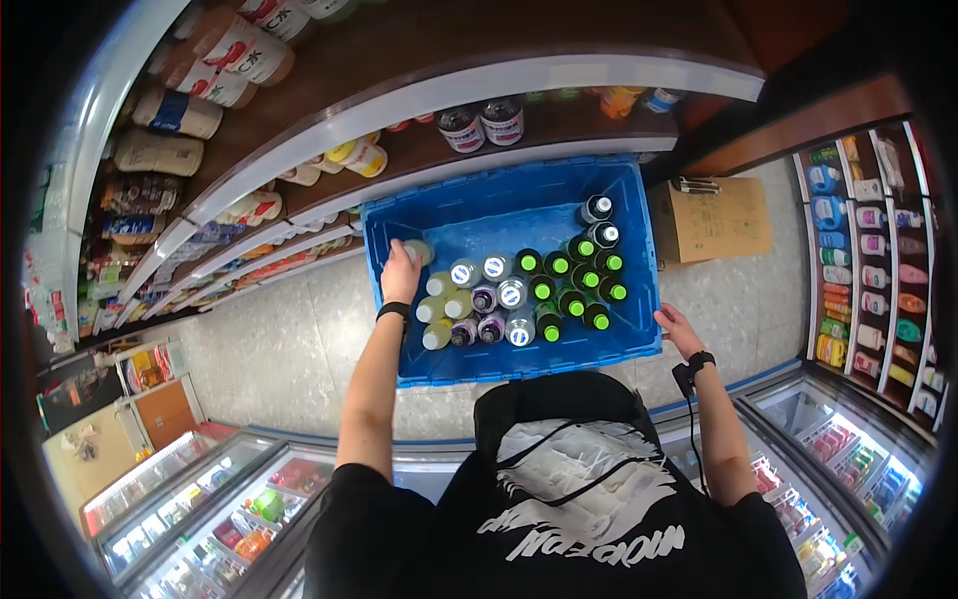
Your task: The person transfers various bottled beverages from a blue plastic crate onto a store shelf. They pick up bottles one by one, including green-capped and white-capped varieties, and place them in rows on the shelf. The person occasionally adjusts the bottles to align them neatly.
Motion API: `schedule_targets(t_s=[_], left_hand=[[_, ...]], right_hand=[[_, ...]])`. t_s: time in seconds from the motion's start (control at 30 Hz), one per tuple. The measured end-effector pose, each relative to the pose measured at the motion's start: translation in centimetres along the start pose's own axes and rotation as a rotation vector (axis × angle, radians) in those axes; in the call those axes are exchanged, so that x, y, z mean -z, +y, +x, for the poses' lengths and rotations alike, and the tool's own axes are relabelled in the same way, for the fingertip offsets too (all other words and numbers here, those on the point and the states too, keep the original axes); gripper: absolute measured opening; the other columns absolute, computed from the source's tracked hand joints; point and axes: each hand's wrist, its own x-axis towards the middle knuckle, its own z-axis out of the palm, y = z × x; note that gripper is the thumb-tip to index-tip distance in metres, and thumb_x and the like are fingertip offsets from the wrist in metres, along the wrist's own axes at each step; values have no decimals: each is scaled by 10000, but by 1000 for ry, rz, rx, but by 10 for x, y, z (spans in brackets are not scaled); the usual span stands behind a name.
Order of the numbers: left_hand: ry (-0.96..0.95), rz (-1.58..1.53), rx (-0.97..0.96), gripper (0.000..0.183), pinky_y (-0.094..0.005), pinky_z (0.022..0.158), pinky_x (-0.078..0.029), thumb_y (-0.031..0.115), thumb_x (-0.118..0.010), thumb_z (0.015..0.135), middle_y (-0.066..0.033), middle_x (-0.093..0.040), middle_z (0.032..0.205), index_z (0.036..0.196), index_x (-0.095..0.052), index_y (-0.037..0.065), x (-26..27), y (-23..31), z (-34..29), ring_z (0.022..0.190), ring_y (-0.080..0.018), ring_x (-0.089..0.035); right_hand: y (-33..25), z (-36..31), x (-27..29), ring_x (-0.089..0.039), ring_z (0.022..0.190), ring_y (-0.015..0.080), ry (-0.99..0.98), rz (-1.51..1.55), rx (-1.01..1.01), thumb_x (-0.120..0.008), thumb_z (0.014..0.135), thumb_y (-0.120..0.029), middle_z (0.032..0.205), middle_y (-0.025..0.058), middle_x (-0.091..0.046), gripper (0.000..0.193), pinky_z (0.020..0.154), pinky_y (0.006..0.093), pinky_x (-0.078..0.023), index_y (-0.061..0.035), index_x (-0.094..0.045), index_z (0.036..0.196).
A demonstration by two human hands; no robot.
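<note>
A blue plastic crate point(519, 367) stands in front of me, holding upright bottles grouped by kind. My left hand point(401, 272) reaches over its left wall, fingers closed around a pale-capped bottle point(421, 252) at the back left of the group. Beside it are pale yellow bottles point(435, 309), purple bottles point(484, 298) and clear bottles with white-and-blue caps point(511, 293). Dark bottles with green caps point(571, 302) fill the right side, and two white-capped dark bottles point(599, 210) stand behind them. My right hand point(681, 331) is at the crate's right rim, fingers loosely apart and near or touching it.
Shelves of bottles point(464, 128) rise beyond the crate and along the left. A cardboard box point(717, 220) sits behind the crate's right side. More stocked shelves point(863, 270) line the far right. Glass-topped freezers point(239, 509) run close behind me on both sides.
</note>
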Motion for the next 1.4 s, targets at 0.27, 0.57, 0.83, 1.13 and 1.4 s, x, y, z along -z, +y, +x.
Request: schedule_targets(t_s=[0.27,0.57,0.83,1.13,1.4], left_hand=[[-119,393,36,435,-416,808,-445,204,-672,749,-111,-657,927,1123,-502,62,-76,-25,11,981,-285,-578],[-497,-100,-98,360,-399,851,-496,297,-622,834,-167,-648,1023,1091,-588,46,36,2,22,987,-337,-616],[456,-451,-437,232,-322,769,-511,98,-481,902,-105,-688,960,1075,-625,41,308,164,104,866,-195,-663],[604,346,-513,274,-371,686,-499,226,-557,908,-151,-613,852,1145,-571,88,363,215,257,779,-260,-628],[595,338,-533,372,-410,716,-494,256,-608,878,-191,-578,998,1221,-526,138,359,213,246,863,-329,-606]], right_hand=[[-12,-14,-7,-465,1190,208,73,22,-94,-555,911,-449,1288,69,-511,606,933,416,-421,-84,-405,1370],[-21,-4,5,-498,1130,206,-51,30,-56,-633,874,-369,1228,63,-524,563,878,402,-460,-71,-443,1311],[0,14,21,-501,1089,184,-148,121,-55,-690,840,-301,1151,45,-518,524,876,390,-444,-94,-448,1257],[20,10,11,-544,1021,179,-49,164,37,-661,861,-337,1113,66,-582,482,853,358,-457,-90,-487,1237],[23,11,12,-526,1037,162,-53,176,55,-631,887,-334,1133,46,-555,470,857,352,-446,-106,-456,1259]])
